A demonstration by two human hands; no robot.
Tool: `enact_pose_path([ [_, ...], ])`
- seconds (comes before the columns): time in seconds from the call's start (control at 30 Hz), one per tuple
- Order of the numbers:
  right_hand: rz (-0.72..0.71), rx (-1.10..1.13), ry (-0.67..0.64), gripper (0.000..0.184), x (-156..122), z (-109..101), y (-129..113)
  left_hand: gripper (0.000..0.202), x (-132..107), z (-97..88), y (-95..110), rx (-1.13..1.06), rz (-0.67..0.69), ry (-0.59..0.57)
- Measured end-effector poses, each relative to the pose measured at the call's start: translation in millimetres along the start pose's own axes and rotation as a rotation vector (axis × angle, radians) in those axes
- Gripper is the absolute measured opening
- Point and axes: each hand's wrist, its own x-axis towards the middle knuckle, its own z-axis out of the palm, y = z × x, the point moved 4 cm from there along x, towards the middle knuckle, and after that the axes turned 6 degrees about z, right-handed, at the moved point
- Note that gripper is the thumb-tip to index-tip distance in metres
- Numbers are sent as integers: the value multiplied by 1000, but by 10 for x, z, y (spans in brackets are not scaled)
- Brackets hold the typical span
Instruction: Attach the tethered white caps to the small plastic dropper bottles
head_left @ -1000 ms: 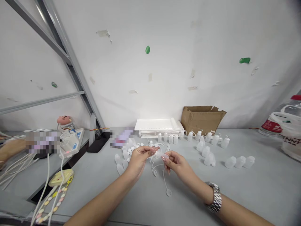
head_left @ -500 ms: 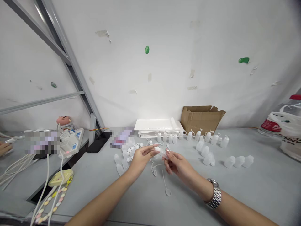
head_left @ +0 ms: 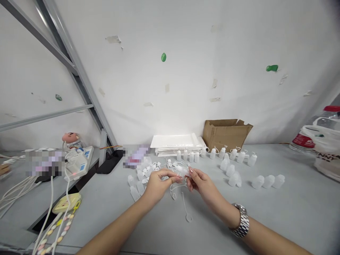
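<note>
Between the thumb and fingers of my right hand (head_left: 202,181) is a small translucent plastic bottle (head_left: 186,172), tilted, with its top end toward the left. My left hand (head_left: 160,182) is closed in a pinch beside that end; its fingertips hide what they grip. Under my hands, white looped straps (head_left: 188,216) lie on the table. Loose white caps (head_left: 148,170) are heaped beyond my left hand, and uncapped bottles (head_left: 134,193) lie to its left.
Capped bottles with strap loops (head_left: 213,153) stand in a row at the back, before a white stack (head_left: 176,141) and a cardboard box (head_left: 225,134). More bottles (head_left: 268,181) stand at right. Cables (head_left: 51,198) and a power strip (head_left: 79,164) occupy the left.
My left fingers have come down slightly and closed into a tighter pinch by the bottle's top. My right hand keeps hold of the bottle. The view has shifted a little.
</note>
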Motion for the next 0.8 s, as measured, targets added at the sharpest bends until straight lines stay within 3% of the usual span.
enact_pose_path([
  [0.3,-69,-73,68,41,-17,-40,-67,11,-27,12,36,18,59,-17],
  [0.47,45,87,-61,41,-38,-21,-128,22,21,-23,-46,-72,-24,-2],
  [0.63,210,199,-217,47,-51,65,19,26,39,-26,-32,-185,-43,-18],
  [0.8,247,194,-237,49,-56,131,127,25,-4,30,7,-211,-47,-48],
])
